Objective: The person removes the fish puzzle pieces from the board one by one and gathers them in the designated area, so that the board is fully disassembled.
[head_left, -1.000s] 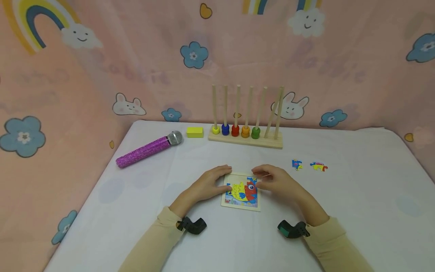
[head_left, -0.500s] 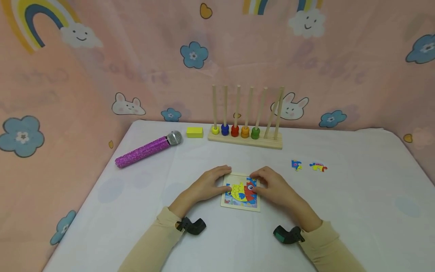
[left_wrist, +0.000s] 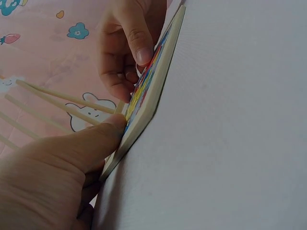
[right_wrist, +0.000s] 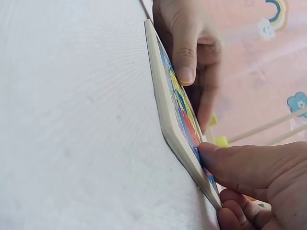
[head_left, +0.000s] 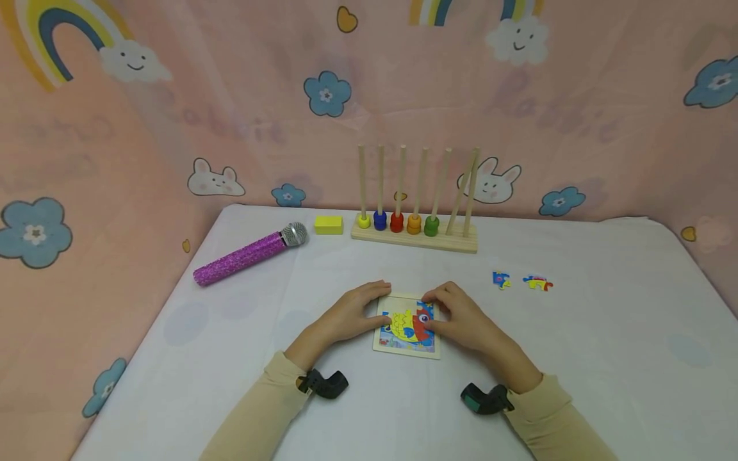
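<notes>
A small square wooden jigsaw puzzle [head_left: 406, 351] lies flat on the white table in the head view. Its fitted pieces show a fish with a yellow scaly body and a red head; bare wood shows along the upper left. My left hand [head_left: 350, 315] holds the board's left side, thumb over the face and fingers along the far left edge. At the right side, my right hand [head_left: 466, 321] grips the board, its thumb [right_wrist: 218, 155] pressing near the red head and its fingers curled by the edge. Two loose puzzle pieces, one mostly blue [head_left: 500, 280] and one yellow and red [head_left: 539, 282], lie to the right.
Behind the puzzle stands a wooden peg rack [head_left: 414, 238] with coloured beads on upright rods. A yellow block [head_left: 328, 225] and a glittery purple microphone [head_left: 245, 257] lie at the back left. A pink printed cloth [head_left: 248, 83] hangs behind the table [head_left: 605, 358].
My right hand has moved slightly left and closed in on the board's right side, its thumb coming down by the red head. The left hand keeps its place.
</notes>
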`<state>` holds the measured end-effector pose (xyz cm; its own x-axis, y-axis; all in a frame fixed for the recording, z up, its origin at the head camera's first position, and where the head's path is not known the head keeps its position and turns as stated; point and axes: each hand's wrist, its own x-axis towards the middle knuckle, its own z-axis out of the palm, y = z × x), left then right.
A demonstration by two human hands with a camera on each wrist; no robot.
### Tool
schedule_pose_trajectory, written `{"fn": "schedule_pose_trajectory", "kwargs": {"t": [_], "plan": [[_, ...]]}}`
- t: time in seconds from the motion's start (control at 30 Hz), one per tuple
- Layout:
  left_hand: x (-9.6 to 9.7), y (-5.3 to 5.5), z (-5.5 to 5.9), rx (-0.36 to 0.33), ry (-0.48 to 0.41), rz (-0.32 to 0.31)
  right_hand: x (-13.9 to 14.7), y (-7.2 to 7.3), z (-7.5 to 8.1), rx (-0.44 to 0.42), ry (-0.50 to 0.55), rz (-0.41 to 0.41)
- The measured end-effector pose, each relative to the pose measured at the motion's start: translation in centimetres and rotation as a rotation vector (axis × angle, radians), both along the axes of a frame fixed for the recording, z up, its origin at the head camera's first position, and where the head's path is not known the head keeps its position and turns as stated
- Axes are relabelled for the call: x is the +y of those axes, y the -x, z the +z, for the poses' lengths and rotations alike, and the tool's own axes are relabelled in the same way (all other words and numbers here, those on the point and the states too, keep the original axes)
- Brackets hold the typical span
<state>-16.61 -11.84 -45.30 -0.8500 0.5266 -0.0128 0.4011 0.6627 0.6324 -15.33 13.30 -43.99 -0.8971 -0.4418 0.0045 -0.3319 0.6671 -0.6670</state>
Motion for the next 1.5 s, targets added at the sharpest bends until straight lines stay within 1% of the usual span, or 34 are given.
{"fn": "schedule_pose_trajectory", "kwargs": {"t": [0.23,0.5,0.67,0.9,1.2,1.37,1.5], "plan": [[-0.1,0.0,-0.1,-0.005,-0.001,0.0,0.0,0.1,-0.4,-0.016,0.035,0.001],[0.0,0.0,-0.1,0.004,-0.004,-0.004,0.0,0.2,-0.7,0.007,0.08,0.018],[0.0,0.0,-0.1,0.01,-0.004,-0.009,0.2,0.2,-0.8,0.006,0.122,0.006],[0.0,-0.1,0.1,0.012,-0.008,-0.01,0.3,0.1,-0.9,0.013,0.127,-0.023],[0.0,0.0,0.2,0.009,-0.009,-0.007,0.4,0.2,-1.2,0.048,0.149,-0.017],[0.0,0.0,0.1,0.015,-0.009,-0.008,0.5,0.3,-1.1,0.05,0.157,-0.022],[-0.1,-0.1,0.0,-0.001,-0.01,-0.009,0.5,0.3,-1.0,0.042,0.158,-0.025]]}}
